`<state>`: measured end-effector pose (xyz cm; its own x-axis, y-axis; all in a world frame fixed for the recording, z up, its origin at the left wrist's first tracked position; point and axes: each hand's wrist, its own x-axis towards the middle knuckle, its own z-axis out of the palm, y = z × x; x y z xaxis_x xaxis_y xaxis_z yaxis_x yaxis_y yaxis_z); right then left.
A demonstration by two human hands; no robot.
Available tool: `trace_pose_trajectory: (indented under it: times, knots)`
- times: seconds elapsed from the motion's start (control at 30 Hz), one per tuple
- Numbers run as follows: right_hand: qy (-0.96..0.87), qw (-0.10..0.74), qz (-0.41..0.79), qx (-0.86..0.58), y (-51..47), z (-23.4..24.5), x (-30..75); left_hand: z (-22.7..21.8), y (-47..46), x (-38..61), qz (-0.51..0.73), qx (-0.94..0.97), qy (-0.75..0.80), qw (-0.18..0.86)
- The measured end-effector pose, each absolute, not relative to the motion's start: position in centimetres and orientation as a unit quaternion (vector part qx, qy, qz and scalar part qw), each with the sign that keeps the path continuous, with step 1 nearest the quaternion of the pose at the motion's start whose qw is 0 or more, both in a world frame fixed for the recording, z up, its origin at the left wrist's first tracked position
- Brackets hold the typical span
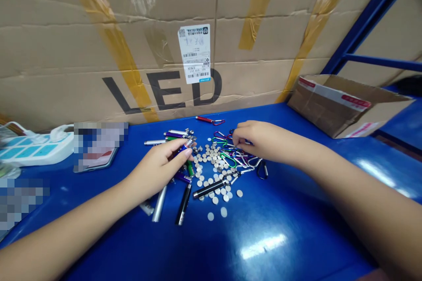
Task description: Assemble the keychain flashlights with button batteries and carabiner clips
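Observation:
My left hand [165, 164] is closed around a blue mini flashlight [188, 143], its metal end showing past the thumb. Beneath and around that hand lies a pile of flashlight tubes, among them a silver tube [159, 204] and a black tube [183, 204]. My right hand [260, 140] hovers at the carabiner pile with its fingers curled; what they pinch, if anything, is hidden. A green carabiner [228, 160] and a black carabiner [263, 170] lie below it. Between the hands, button cells [211, 153] are scattered, with a black flashlight on a clip [211, 189] across them.
A red flashlight with a carabiner [205, 119] lies farther back on the blue table [263, 219]. Left are a power strip [39, 147] and a partly blurred phone [99, 158]. An open cardboard box [329, 105] stands right. A large carton [158, 44] walls off the back.

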<state>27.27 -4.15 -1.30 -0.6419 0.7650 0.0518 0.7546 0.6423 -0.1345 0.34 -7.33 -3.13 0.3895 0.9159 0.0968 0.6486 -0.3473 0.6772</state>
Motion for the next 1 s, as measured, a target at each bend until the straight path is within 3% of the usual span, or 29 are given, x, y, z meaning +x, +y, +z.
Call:
trace_pose_trajectory:
  times: [0.3,0.43,0.53,0.67,0.8,1.0]
  knots:
    - [-0.889,0.045,0.071,-0.450,-3.8,-3.4,25.8,-3.1,-7.7,0.7,0.234,0.790,0.489,0.287]
    - [-0.870,0.134,0.081,-0.467,-4.1,-2.9,25.6,-3.3,-7.9,0.8,0.246,0.789,0.485,0.286]
    - [-0.840,0.204,0.200,-0.461,-5.2,-2.1,25.0,-3.2,-8.5,1.1,0.260,0.780,0.511,0.250]
    - [-0.790,0.156,0.454,-0.383,-7.3,-1.6,23.7,-2.7,-9.6,1.7,0.235,0.801,0.493,0.247]
    - [-0.705,0.180,0.583,-0.360,-8.2,-1.7,22.7,-2.8,-10.0,2.3,0.229,0.813,0.434,0.314]
    - [-0.625,0.337,0.648,-0.277,-8.1,-2.5,21.8,-3.6,-9.7,2.5,0.300,0.630,0.410,0.587]
